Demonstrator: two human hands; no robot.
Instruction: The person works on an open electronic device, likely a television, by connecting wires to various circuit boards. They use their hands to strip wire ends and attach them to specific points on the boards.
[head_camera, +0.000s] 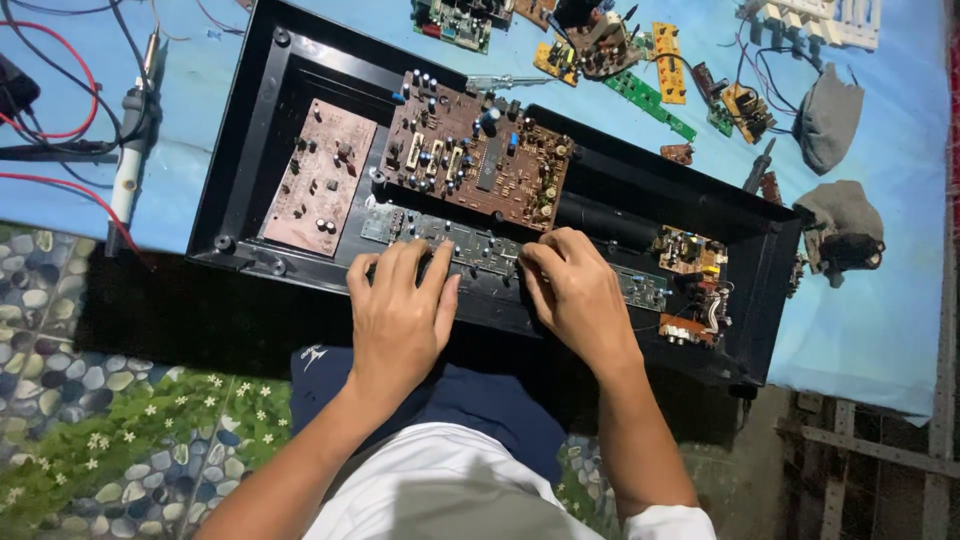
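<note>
Both hands rest palm-down on the near edge of an open black case (250, 130) that lies slantwise on a worktop (900, 300) covered in blue. The left hand (400, 310) has its fingers spread loosely, their tips lying over the left part of a long narrow board (480, 250) that runs along the case's front wall; it grips nothing. The right hand (575, 290) lies just beside it, the fingers curled a little and pressing down on the same board further right, with nothing closed in it either. Behind the hands, inside the case, a large brown board (480, 150) crowded with capacitors and chips sits tilted over the middle, and a paler pink board (320, 180) lies flat to its left. At the case's right end a small yellow board (685, 250) sits above a cluster of connectors (695, 320). Left of the case, on the blue cover, a soldering iron (130, 150) lies among red and black leads (60, 130). Beyond the case, at the far side of the worktop, lie several loose boards: a green strip (650, 100), a yellow piece (668, 50) and others. Two grey cloth bundles (835, 115) lie well apart to the right. Below the worktop's edge the person's dark-trousered lap (480, 400) shows, with a pebble-patterned floor (80, 400) to the left.
</note>
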